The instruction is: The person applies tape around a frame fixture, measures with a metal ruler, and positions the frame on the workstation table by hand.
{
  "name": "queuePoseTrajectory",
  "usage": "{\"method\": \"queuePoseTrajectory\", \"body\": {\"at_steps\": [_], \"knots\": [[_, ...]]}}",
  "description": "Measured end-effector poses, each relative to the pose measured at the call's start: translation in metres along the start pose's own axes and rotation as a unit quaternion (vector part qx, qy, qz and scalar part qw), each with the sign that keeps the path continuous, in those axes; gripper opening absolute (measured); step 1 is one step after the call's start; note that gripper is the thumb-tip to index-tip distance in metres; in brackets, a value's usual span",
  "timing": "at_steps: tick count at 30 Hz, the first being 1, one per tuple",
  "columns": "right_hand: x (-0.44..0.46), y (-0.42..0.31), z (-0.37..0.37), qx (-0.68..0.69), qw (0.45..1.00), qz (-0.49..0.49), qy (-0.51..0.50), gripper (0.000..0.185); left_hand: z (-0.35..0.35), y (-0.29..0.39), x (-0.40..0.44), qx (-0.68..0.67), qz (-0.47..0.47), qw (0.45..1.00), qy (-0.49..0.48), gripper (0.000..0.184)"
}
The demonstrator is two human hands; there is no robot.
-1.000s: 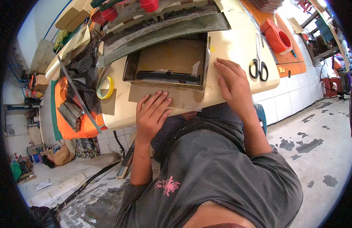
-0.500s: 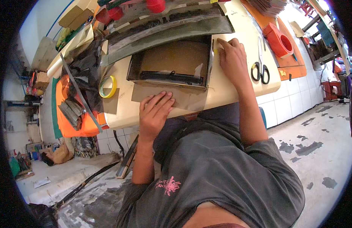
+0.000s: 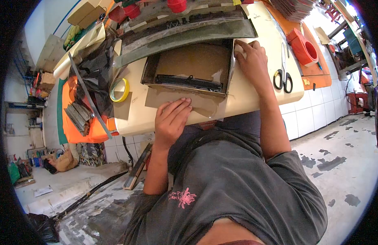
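Observation:
A shallow box (image 3: 185, 89) with dark walls and a brown bottom stands on the cream-topped table. Inside it, along the near wall, lies a long black strip (image 3: 187, 81). My left hand (image 3: 171, 122) rests with fingers stretched out flat on a thin brown sheet (image 3: 201, 107) at the near side of the box. At the box's far right corner is my right hand (image 3: 253, 61), its fingers bent, thumb and forefinger apart; the fingertips are close to the side wall, and whether they touch it is unclear. A grey-green curved strip (image 3: 185, 47) covers the box's far edge.
Black-handled scissors (image 3: 283, 77) lie right of my right hand. A red tape dispenser (image 3: 302, 48) stands beyond them. To the left are a yellow tape roll (image 3: 120, 90), a long thin strip (image 3: 89, 96) and dark film (image 3: 93, 61). Another person (image 3: 65, 159) is low at the left.
The whole view has shifted slightly, so the table and box appear a little to the right. Both hands keep nearly the same places beside the box.

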State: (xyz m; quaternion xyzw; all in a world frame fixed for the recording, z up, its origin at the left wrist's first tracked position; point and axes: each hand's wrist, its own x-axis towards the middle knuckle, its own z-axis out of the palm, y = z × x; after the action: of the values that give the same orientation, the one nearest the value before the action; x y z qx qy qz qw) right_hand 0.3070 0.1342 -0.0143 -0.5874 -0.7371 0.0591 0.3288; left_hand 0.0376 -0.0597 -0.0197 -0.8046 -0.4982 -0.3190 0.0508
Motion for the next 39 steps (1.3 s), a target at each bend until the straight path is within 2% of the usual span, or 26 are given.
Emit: {"method": "queuePoseTrajectory", "body": {"at_steps": [7, 20, 31, 36, 39], "knots": [[0.004, 0.006, -0.001, 0.006, 1.0, 0.0, -0.02, 0.033, 0.004, -0.002, -0.003, -0.025, 0.003, 1.0, 0.016, 0.018], [0.01, 0.018, 0.011, 0.049, 0.999, 0.015, -0.009, 0.017, 0.005, 0.001, -0.001, -0.03, -0.004, 0.999, 0.017, 0.022], [0.019, 0.017, 0.02, 0.013, 1.0, 0.021, -0.009, 0.021, 0.003, 0.005, 0.002, -0.027, -0.009, 0.999, 0.021, 0.02], [0.017, 0.026, 0.027, 0.095, 0.994, 0.023, 0.052, 0.019, 0.005, 0.005, 0.001, -0.03, -0.017, 0.999, 0.014, 0.019], [0.017, 0.019, 0.017, 0.058, 0.998, 0.005, 0.016, 0.019, 0.004, 0.005, 0.0, -0.034, -0.024, 0.999, 0.011, 0.018]]}}
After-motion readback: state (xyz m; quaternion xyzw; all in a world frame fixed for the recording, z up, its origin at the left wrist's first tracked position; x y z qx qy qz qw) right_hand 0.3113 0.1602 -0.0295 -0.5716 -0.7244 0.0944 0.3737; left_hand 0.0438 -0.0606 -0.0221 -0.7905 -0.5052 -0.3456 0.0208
